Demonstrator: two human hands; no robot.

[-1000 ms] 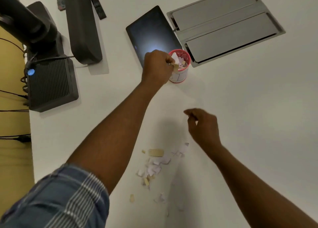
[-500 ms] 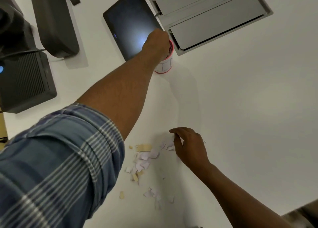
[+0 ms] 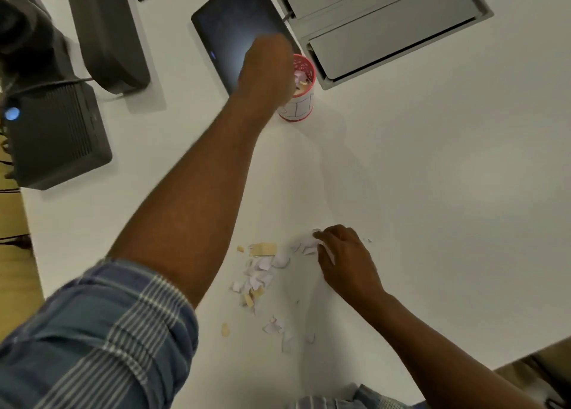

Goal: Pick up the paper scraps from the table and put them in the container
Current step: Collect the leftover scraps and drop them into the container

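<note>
A heap of white, lilac and tan paper scraps (image 3: 259, 272) lies on the white table (image 3: 448, 207) near its front edge, with a few strays closer to me. The container is a small red-rimmed white cup (image 3: 301, 108) holding scraps, further back. My left hand (image 3: 267, 68) hangs over the cup's left rim, blurred, seen from the back with its fingers hidden. My right hand (image 3: 346, 254) rests at the right end of the heap, its fingertips curled down onto pale scraps and pinching them.
A dark tablet (image 3: 228, 28) lies just behind the cup, and a grey metal cable hatch (image 3: 386, 28) sits to its right. A black box with a blue light (image 3: 52, 130) and a dark stand (image 3: 108, 31) occupy the left. The table edge (image 3: 494, 365) runs bottom right.
My right hand came down from mid-air onto the right end of the scrap heap. My left hand moved over the cup's mouth and has now shifted slightly left, uncovering the scraps inside.
</note>
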